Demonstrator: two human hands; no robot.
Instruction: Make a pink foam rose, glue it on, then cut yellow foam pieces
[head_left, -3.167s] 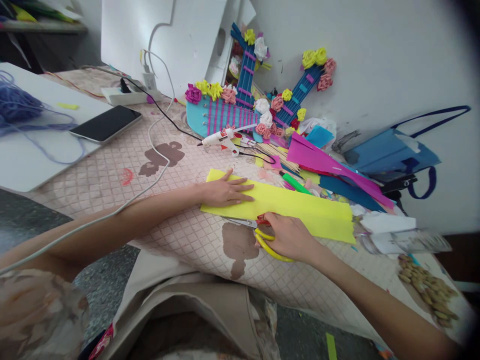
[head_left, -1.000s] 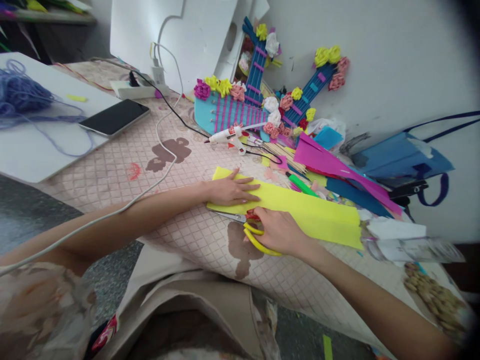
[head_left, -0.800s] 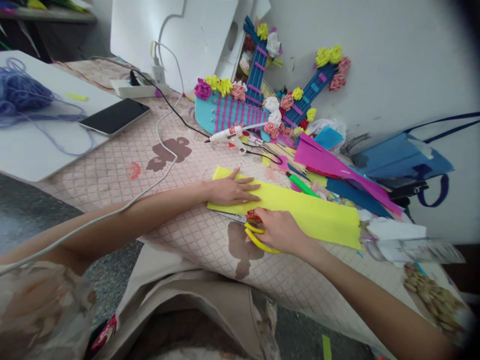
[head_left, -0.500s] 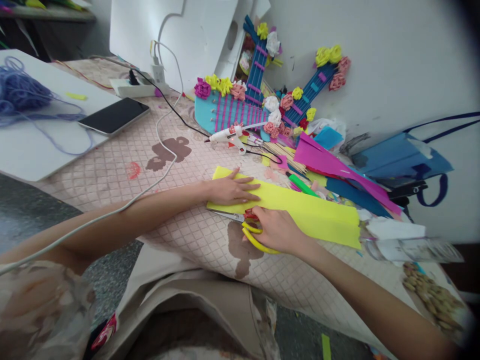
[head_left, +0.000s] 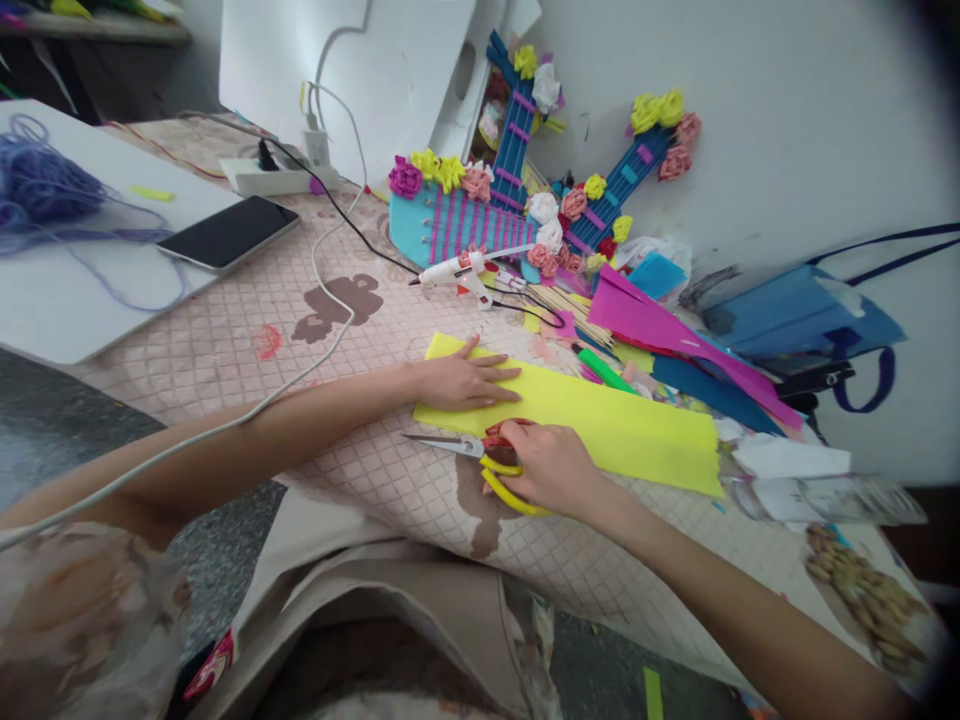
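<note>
A long strip of yellow paper (head_left: 622,425) lies flat on the patterned tablecloth (head_left: 360,400). My left hand (head_left: 461,380) rests on the strip's left end, palm down with fingers spread. Just below the strip's near edge, my right hand (head_left: 555,465) grips a pair of scissors (head_left: 469,447) with red and yellow handles. Their blades point left and lie over the tablecloth, clear of the paper's edge and slightly parted. Part of the handles is hidden by my right fingers.
Behind the strip are a white glue gun (head_left: 461,275), wooden sticks (head_left: 574,310), a green marker (head_left: 607,370) and magenta sheets (head_left: 675,335). Flower-covered blue paper guitars (head_left: 420,225) lean at the back. A phone (head_left: 229,232) lies left; a white cable (head_left: 315,375) crosses my left arm.
My right hand has drawn the scissors slightly down and away from the paper's near edge, and their blades now show fully. My left hand has stayed in place on the strip.
</note>
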